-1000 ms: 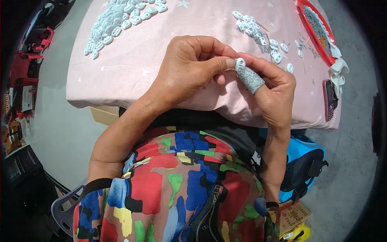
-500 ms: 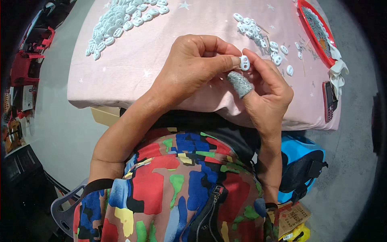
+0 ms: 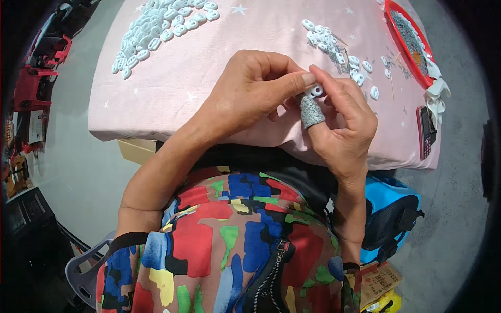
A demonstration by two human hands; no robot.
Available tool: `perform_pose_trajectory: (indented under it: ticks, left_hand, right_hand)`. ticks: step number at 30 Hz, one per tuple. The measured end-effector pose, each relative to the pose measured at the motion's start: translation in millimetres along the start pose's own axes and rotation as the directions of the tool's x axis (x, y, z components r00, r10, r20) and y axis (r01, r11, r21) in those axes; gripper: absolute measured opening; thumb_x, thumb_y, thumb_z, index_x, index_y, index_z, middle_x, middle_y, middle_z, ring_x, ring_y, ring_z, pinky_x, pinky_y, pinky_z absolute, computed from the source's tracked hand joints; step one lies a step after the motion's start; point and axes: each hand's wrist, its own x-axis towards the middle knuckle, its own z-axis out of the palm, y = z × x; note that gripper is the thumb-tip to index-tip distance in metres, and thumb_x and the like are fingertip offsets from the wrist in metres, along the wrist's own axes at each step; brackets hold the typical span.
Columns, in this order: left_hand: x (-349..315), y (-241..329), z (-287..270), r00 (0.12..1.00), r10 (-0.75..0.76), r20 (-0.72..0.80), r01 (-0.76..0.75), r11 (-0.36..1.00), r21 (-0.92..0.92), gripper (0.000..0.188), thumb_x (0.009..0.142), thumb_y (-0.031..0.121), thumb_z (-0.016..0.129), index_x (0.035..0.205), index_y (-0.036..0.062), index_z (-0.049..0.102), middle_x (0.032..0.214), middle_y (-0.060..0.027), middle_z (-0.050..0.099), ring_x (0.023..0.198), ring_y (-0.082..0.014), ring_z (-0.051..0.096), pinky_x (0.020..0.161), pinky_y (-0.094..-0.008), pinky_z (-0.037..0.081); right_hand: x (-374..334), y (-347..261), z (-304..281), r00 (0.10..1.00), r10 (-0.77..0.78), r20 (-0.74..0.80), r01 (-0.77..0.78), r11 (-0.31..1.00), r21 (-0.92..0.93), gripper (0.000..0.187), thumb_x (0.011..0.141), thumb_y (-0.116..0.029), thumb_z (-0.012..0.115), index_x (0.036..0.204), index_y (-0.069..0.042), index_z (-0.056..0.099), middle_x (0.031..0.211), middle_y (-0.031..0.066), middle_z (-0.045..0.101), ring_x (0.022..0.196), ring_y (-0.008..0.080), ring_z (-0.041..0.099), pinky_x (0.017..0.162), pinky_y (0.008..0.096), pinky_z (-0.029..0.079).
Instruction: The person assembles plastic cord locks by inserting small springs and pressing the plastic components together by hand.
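Observation:
Between both hands, above the near part of the table, is a small white oval plastic piece with two holes (image 3: pixel 314 91). My left hand (image 3: pixel 261 86) pinches it from the left with thumb and forefinger. From the other side, the fingers of my right hand (image 3: pixel 347 112) close round it, the forefinger at its upper edge. A speckled grey sleeve (image 3: pixel 312 111) covers my right thumb, which presses just below the piece. Part of the piece is hidden by the fingertips.
A large heap of similar white pieces (image 3: pixel 151 31) lies at the far left of the pink tablecloth (image 3: pixel 156 104). Right of my hands are loose white pieces (image 3: pixel 357 78) and thin grey bits. A red tray (image 3: pixel 389 21), a white cloth (image 3: pixel 437 96) and a phone (image 3: pixel 425 133) line the right edge.
The white piece has tilted and moved slightly down between my fingers. My right thumb has swung more upright beneath it, and my left hand has dipped a little.

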Motion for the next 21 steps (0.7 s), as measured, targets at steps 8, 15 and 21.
perform_pose_trajectory:
  ticks: [8,15,21]
  left_hand:
    - [1,-5,3,0.999,0.022,-0.046,-0.023,0.999,-0.023,0.022,0.093,0.026,0.066,0.097,0.0046,0.071,0.078,0.0021,0.066,0.069,-0.0025,0.059,0.053,-0.0169,0.044]
    - [2,-11,3,0.997,0.068,-0.045,-0.071,0.995,-0.069,0.021,0.094,0.023,0.066,0.095,0.0024,0.07,0.08,0.002,0.065,0.071,-0.0033,0.056,0.06,-0.0187,0.044]
    - [2,-13,4,0.993,0.102,-0.056,-0.106,0.991,-0.086,0.019,0.093,0.021,0.066,0.094,0.002,0.069,0.078,0.0024,0.064,0.071,-0.003,0.054,0.061,-0.0186,0.043]
  right_hand:
    - [12,2,-8,0.979,-0.172,0.109,0.194,0.952,-0.237,0.042,0.065,0.001,0.066,0.107,0.0,0.067,0.075,0.0103,0.057,0.069,0.0288,0.055,0.063,0.0384,0.046]
    - [19,-5,-11,0.973,-0.128,0.193,0.181,0.942,-0.284,0.033,0.067,0.001,0.064,0.1,0.0,0.065,0.074,0.012,0.055,0.071,0.0312,0.055,0.063,0.0411,0.045]
    - [22,-8,-11,0.969,-0.104,0.222,0.162,0.951,-0.263,0.027,0.069,0.001,0.062,0.095,0.0,0.063,0.073,0.0134,0.053,0.073,0.0338,0.054,0.064,0.0435,0.044]
